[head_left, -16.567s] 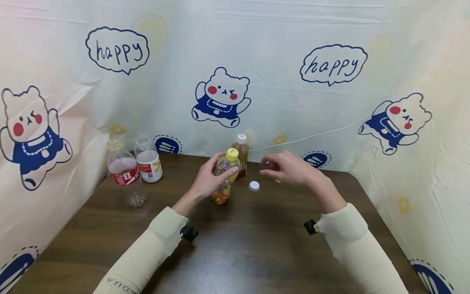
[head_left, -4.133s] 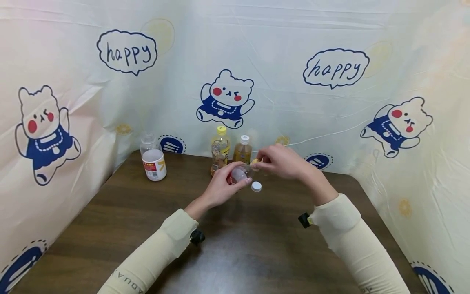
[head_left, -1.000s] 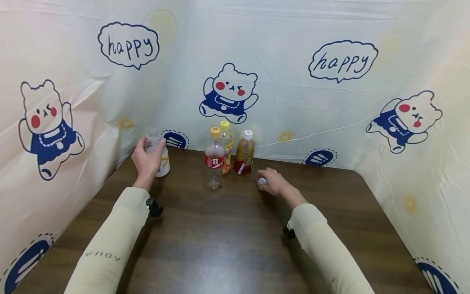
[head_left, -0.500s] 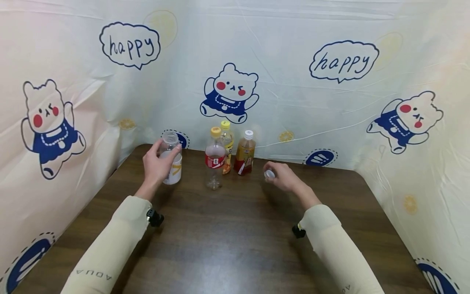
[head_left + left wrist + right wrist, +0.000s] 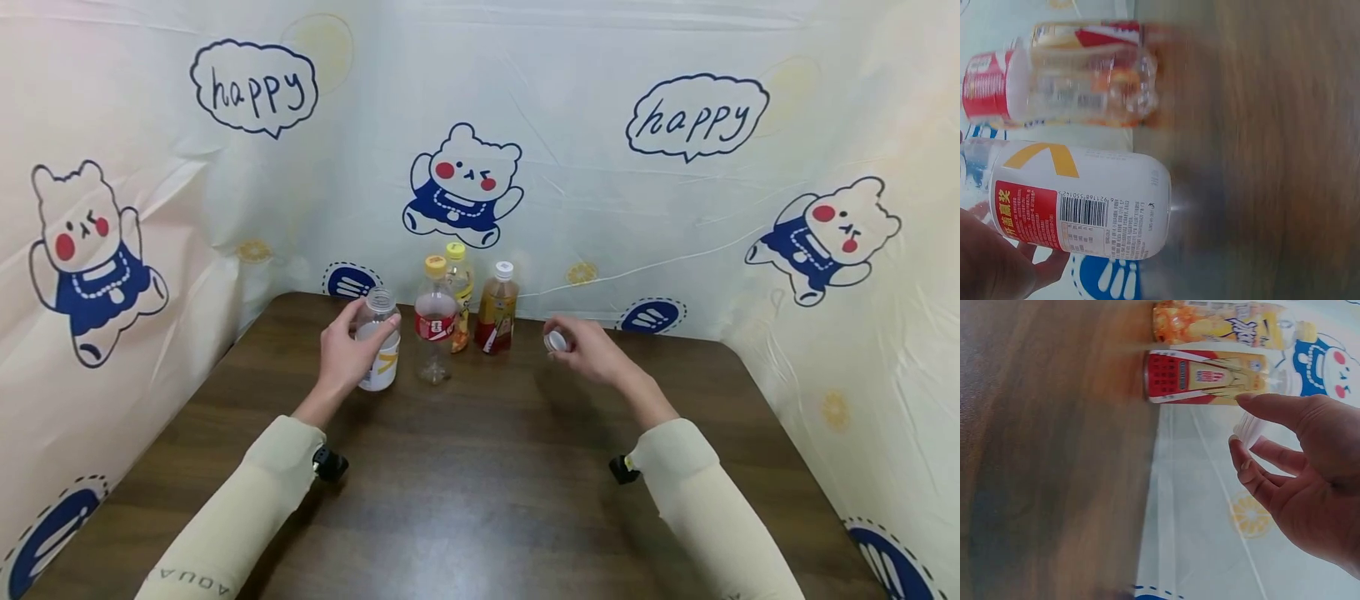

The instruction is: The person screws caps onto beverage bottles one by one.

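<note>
My left hand point(image 5: 348, 354) grips a clear, uncapped bottle point(image 5: 379, 371) with a white sleeve label, its open threaded mouth facing up. In the left wrist view, the label of this bottle point(image 5: 1085, 200) shows a barcode, a red panel and a yellow stripe. My right hand point(image 5: 592, 354) pinches a white bottle cap point(image 5: 556, 342) above the table, its hollow underside showing. The right wrist view has the cap point(image 5: 1249, 429) between thumb and fingers. Between the hands stands an empty red-labelled bottle point(image 5: 435, 327) with an orange-yellow cap.
Behind the red-labelled bottle is a yellow-capped bottle point(image 5: 460, 292) with orange contents. Beside it stands a white-capped tea-coloured bottle point(image 5: 497, 315). The brown wooden table point(image 5: 480, 500) ends at a printed curtain point(image 5: 570, 200) at the back and sides.
The red-labelled bottle, earlier in my left hand and before that uncapped at left, now stands capped mid-table. My left hand has brought the white-labelled bottle rightward; my right hand has lifted the white cap.
</note>
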A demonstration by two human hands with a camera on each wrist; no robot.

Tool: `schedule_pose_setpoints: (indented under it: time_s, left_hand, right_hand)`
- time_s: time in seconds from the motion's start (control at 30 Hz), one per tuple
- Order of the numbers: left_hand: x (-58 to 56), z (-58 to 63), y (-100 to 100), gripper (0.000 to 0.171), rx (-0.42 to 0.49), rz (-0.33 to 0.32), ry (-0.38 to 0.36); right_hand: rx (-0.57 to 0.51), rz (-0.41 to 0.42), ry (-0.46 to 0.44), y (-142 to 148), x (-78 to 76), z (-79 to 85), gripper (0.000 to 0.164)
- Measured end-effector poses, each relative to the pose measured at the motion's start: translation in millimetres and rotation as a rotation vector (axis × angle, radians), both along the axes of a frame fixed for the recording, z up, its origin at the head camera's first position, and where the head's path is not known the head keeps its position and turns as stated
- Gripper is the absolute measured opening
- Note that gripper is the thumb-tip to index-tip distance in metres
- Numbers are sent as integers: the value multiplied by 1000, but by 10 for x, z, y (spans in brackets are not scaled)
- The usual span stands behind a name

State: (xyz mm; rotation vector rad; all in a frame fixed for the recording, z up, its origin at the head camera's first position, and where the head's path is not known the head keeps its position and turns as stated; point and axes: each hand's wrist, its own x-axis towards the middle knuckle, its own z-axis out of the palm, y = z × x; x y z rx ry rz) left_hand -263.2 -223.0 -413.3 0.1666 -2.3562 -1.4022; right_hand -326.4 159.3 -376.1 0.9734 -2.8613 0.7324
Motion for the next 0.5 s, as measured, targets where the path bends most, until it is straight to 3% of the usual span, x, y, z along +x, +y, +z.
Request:
schedule_pose_setpoints:
  time_s: [0.3, 0.5]
  left_hand:
    - [129, 23, 138, 75, 15, -26, 17]
    - [303, 73, 221, 71, -11, -50, 64]
  right_hand:
    - [-40, 18, -1, 35, 152, 223, 34]
    - [-83, 38, 2, 56, 258, 346, 37]
